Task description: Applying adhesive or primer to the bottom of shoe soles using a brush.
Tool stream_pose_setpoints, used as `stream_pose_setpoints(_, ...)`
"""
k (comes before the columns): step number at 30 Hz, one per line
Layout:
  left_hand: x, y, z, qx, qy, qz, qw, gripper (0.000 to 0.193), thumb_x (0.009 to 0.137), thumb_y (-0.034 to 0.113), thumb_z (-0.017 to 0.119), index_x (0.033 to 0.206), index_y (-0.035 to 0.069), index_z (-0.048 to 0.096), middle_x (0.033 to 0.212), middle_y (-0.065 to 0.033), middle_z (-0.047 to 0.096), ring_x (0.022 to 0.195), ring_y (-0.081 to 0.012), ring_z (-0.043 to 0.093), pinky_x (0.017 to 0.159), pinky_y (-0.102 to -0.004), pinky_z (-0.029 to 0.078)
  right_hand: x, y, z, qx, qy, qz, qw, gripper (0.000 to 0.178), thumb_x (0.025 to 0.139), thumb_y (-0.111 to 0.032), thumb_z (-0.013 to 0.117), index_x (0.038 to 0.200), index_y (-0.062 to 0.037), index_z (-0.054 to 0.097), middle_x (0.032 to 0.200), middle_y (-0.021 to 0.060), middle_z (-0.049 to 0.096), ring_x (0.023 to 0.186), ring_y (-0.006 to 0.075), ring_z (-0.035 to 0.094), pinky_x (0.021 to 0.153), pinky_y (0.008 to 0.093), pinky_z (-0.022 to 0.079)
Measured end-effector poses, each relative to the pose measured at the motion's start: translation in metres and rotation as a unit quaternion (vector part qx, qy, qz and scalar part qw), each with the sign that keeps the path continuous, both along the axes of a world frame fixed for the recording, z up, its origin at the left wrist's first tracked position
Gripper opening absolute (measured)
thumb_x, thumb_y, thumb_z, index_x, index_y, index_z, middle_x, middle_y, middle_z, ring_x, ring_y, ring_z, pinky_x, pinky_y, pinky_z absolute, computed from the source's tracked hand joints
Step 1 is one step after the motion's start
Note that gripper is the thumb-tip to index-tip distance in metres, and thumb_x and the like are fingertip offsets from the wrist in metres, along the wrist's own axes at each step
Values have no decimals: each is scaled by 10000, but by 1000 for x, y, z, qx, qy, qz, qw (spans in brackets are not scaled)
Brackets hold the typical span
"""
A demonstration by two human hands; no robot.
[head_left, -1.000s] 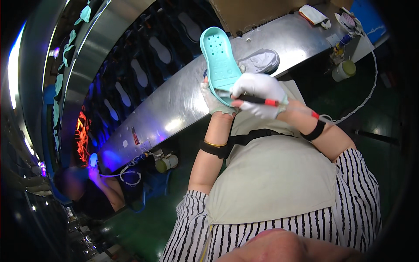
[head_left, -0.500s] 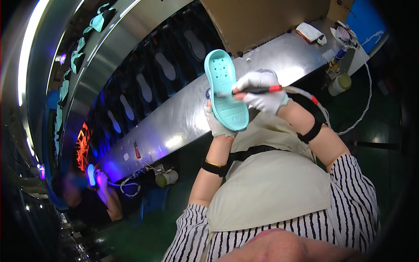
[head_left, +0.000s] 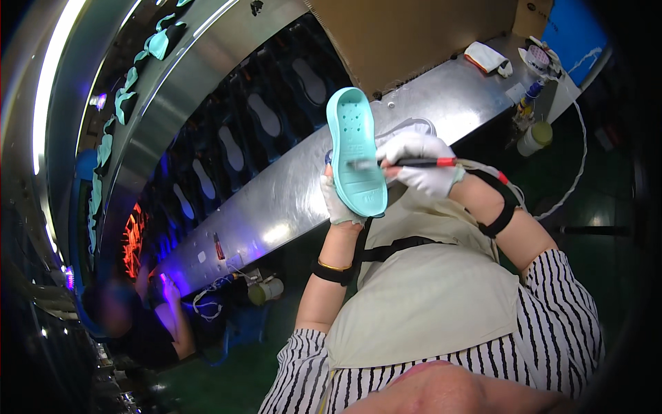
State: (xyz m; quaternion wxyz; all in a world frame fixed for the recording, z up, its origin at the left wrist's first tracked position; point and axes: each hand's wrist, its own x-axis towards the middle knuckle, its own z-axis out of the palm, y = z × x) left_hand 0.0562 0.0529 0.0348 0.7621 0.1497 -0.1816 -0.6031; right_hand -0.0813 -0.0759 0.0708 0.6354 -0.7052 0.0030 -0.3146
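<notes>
– Since a second ago, the brush (head_left: 422,163) has been carried from the near end of the turquoise sole (head_left: 355,141) to about its middle, and the sole is held lower in view.

– How is it gripped?

– Above the bench's (head_left: 289,196) near edge, the sole is held from below by the gloved left hand (head_left: 339,203), its fingers mostly hidden. The brush is pinched in the right hand (head_left: 416,147).

– And its handling?

– It is judged light, springy and hardly fragile, perhaps slippery where brushed. It is best taken by the outer rim or underside, so the inner face is left untouched.

– What is seen around?

– On the shiny metal bench, a grey shoe part (head_left: 403,125) is partly covered by the right hand. Beyond, grey soles (head_left: 265,115) are lined up in a dark channel; another person (head_left: 148,334) is lit violet.
</notes>
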Motion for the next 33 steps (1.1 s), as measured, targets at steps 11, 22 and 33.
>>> stream_pose_setpoints(11, 11, 2, 14, 119, -158, 160, 967, 626, 924, 533, 339, 1256, 26, 494, 1081, -153, 629, 909, -279, 642, 800, -378, 529, -12, -17, 20, -246, -10, -67, 967, 161, 703, 67, 668, 788, -51, 599, 891, 89, 628, 850, 254, 623, 758, 323, 506)
stream_pose_setpoints(22, 37, -6, 71, 68, -242, 147, 957, 711, 906, 569, 325, 1317, 1, 446, 1109, -270, 601, 970, -350, 630, 844, -425, 527, -19, -11, 37, -262, -67, 39, 962, 190, 617, 65, 624, 748, -70, 596, 864, 116, 633, 826, 277, 631, 721, 336, 504)
stream_pose_setpoints(33, 142, -144, 288, -92, -229, 34, 969, 513, 936, 292, 312, 1288, -69, 402, 1167, -280, 536, 1103, -422, 545, 907, -551, 485, -57, -34, 51, -138, -20, -155, 978, 157, 735, 73, 687, 804, -52, 622, 963, 103, 641, 861, 188, 618, 767, 289, 496)
